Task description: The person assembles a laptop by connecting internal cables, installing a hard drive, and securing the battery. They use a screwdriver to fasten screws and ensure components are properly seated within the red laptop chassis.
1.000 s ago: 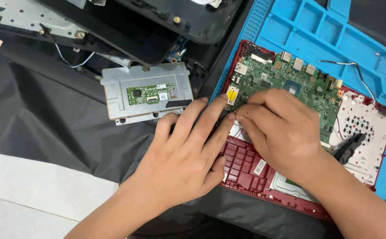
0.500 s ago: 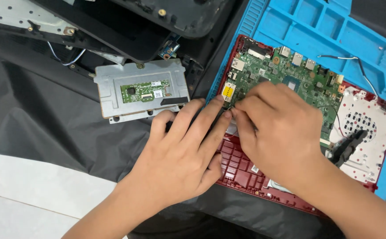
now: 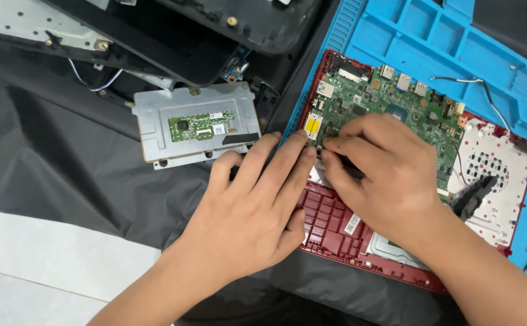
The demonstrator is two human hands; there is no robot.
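Since the earlier frame both hands have been holding almost the same spot, while the view has been drifting so that the grey touchpad module [image 3: 194, 124] is now sitting a little lower and further right in the picture.

The left hand [image 3: 248, 208] is lying flat, palm down, with its fingers [image 3: 287, 160] stretched out and slightly spread; they are gripping nothing and their tips are pressing on the left edge of the red laptop base [image 3: 336, 223], just beside the yellow sticker [image 3: 313, 124] on the green circuit board [image 3: 390, 102]. The right hand [image 3: 387, 175] is curling over the lower part of that board, its fingers bent and pinched together around a thin dark tool [image 3: 351, 169]; how much of the tool is inside the hand I cannot tell.

The red laptop base is lying partly on the blue work mat [image 3: 444, 42] toward the right edge of the desk [image 3: 46, 271], with its lower left corner overhanging the black cloth [image 3: 64, 169]. The green circuit board is sitting in the upper half of the base. A white perforated plate [image 3: 496, 175] is filling the right end of the base, and a black lever-like part [image 3: 475, 196] is resting on it. The touchpad module is lying on the black cloth, just left of the left hand's fingertips, below a black laptop shell [image 3: 173, 36] at the far edge.
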